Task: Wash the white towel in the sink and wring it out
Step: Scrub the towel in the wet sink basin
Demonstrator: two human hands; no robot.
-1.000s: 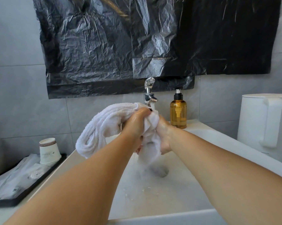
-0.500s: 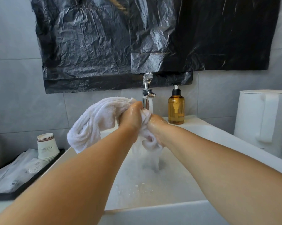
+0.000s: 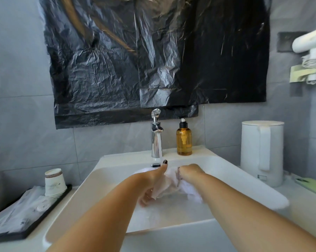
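Gripping towel (image 3: 169, 184) w/ both hands (image 3: 154, 182) (image 3: 189, 171) low in sink (image 3: 106, 171); soaked, heavy, limp, so probably best grabbing bunched ends.

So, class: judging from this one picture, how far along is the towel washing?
Done: the white towel is wet, down in the sink. In hand: left hand and right hand grip it in the water while the tap runs. Left: finishing the wash and wringing it out.
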